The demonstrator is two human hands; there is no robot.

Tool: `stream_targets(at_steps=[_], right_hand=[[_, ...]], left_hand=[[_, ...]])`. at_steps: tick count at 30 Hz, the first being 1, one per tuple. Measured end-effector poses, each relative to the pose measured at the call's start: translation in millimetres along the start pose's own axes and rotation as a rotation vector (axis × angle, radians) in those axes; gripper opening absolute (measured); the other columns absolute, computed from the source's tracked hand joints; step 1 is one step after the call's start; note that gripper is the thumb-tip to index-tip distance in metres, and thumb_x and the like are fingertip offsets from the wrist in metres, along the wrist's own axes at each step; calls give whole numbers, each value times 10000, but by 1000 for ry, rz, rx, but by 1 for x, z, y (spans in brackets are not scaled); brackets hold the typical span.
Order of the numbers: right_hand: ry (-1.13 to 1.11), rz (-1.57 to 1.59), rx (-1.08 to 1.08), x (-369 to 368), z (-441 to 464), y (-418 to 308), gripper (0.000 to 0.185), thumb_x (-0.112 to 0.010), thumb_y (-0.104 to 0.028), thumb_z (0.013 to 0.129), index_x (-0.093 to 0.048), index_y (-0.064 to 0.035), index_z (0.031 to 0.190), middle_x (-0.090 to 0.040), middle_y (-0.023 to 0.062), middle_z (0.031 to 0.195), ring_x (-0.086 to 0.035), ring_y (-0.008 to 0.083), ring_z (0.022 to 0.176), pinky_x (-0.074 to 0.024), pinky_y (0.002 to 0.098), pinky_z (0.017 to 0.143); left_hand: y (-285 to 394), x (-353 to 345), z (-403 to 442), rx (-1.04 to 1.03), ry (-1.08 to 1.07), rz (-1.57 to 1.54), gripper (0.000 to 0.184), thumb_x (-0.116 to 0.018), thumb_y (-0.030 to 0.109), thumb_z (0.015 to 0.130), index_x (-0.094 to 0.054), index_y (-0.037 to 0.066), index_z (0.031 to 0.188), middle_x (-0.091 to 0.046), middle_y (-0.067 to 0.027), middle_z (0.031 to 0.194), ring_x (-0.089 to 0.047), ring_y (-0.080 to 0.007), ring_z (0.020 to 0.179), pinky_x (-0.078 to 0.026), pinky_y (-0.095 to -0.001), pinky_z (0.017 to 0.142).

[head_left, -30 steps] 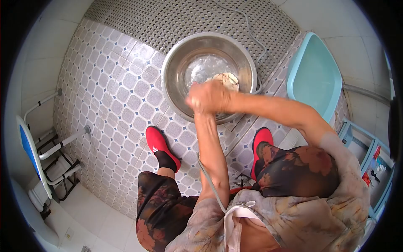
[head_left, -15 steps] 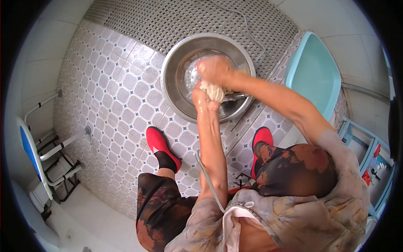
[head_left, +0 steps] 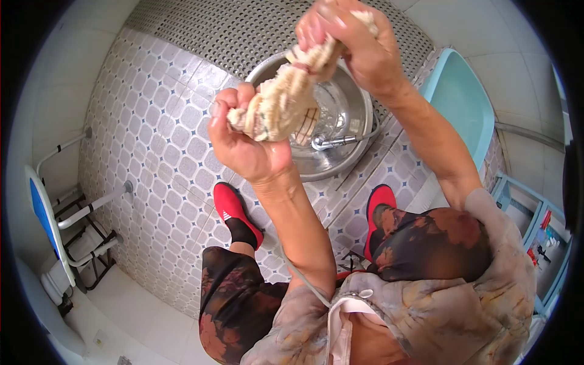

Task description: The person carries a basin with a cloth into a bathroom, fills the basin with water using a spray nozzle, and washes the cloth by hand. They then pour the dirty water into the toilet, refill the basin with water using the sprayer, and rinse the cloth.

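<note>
A bunched, cream-coloured wet cloth (head_left: 277, 103) is stretched at a slant between my hands, above a round steel basin (head_left: 359, 152). My left hand (head_left: 252, 143) is closed round its lower left end, palm turned up. At the upper right end, my right hand (head_left: 359, 48) grips the cloth with fingers curled over it. A flap with dark check lines hangs from the cloth's middle. Inside the basin is water, and a chrome shower head (head_left: 331, 143) rests across the near rim. The cloth hides the basin's left part.
A light blue plastic tub (head_left: 459, 103) leans against the right wall. Perforated grey matting (head_left: 213, 36) covers the far floor. A blue-and-white folding seat (head_left: 48, 225) is at the left, and a blue rack (head_left: 535, 231) at the right. Red shoes (head_left: 230, 207) stand on the tiles.
Both hands have come up out of the basin with the cloth and moved apart, the left to the left and the right upward. The cloth is now stretched between them; the shower head shows more.
</note>
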State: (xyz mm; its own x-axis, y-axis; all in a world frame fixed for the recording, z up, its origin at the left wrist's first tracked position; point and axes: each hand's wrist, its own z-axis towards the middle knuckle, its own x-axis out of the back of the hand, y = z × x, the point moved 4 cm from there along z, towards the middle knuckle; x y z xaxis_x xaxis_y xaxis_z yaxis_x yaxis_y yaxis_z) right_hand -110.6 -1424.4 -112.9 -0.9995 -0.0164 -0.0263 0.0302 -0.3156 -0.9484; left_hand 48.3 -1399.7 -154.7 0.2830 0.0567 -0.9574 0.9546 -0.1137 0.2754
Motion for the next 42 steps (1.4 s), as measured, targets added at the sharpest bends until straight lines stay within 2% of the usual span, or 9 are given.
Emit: stream_targets(at_steps=[3, 7, 11, 13, 25, 29, 35, 37, 42], right_hand=[[-211, 36, 31, 19, -14, 21, 303, -513, -269, 905, -505, -23, 729, -541, 39, 711, -528, 131, 684, -449, 298, 643], [-726, -724, -421, 41, -53, 114, 242, -561, -273, 820, -631, -44, 852, -661, 83, 820, -625, 206, 753, -486, 376, 697], [-782, -1059, -523, 42, -80, 202, 287, -584, -307, 807, -640, -51, 923, -673, 131, 900, -639, 296, 826, -486, 421, 745], [-164, -968, -316, 34, -80, 222, 327, -608, -319, 787, -632, -57, 980, -664, 162, 929, -631, 333, 898, -482, 428, 792], [-503, -925, -646, 27, -77, 229, 549, -656, -346, 685, -573, -63, 1147, -620, 203, 939, -602, 348, 927, -476, 410, 829], [-243, -983, -550, 3, -92, 231, 680, -658, -191, 686, -437, -91, 1321, -427, 212, 1278, -433, 395, 1156, -395, 420, 970], [-405, -442, -547, -43, -98, 187, 280, -620, -124, 668, -624, -108, 948, -612, 85, 844, -615, 286, 834, -484, 369, 775], [-455, -595, -127, -67, -100, 128, 217, -655, -207, 677, -601, -134, 874, -604, 83, 815, -621, 274, 781, -507, 392, 673], [-386, -876, 86, -96, -118, 106, 190, -634, -273, 745, -573, -106, 814, -589, 92, 754, -619, 281, 683, -519, 405, 579]], left_hand=[[-19, 48, -8, -2, 24, 132, 143, -485, 198, 852, -497, 57, 831, -496, -47, 749, -521, -177, 754, -453, -307, 752], [-79, 137, -30, 231, 322, 400, 68, -506, 85, 814, -549, 38, 836, -540, -36, 780, -500, -115, 714, -413, -241, 660], [-111, 192, -51, 437, 400, 803, 91, -528, 73, 798, -566, 35, 871, -570, -35, 811, -530, -113, 712, -454, -256, 690], [-112, 188, -53, 488, 462, 838, 103, -535, 82, 818, -577, 27, 894, -570, -27, 785, -517, -103, 659, -437, -238, 609], [-64, 246, -45, 222, 790, 1243, 342, -618, 211, 793, -561, 28, 1076, -598, -63, 929, -565, -142, 787, -441, -279, 636], [-68, 221, -43, 273, 908, 943, 511, -628, 293, 803, -488, 53, 1232, -559, -96, 1108, -551, -198, 975, -453, -354, 803], [-64, 228, -25, 394, 734, 230, 496, -478, 450, 901, -514, 56, 1201, -595, -110, 1090, -593, -243, 968, -500, -369, 821], [-72, 258, -19, 460, 288, -22, 444, -413, 443, 941, -551, 81, 1158, -599, -104, 1124, -589, -261, 1008, -497, -394, 873], [-95, 241, -18, 433, 359, -60, 419, -417, 424, 946, -565, 76, 1128, -602, -105, 1106, -592, -266, 1003, -498, -405, 871]])
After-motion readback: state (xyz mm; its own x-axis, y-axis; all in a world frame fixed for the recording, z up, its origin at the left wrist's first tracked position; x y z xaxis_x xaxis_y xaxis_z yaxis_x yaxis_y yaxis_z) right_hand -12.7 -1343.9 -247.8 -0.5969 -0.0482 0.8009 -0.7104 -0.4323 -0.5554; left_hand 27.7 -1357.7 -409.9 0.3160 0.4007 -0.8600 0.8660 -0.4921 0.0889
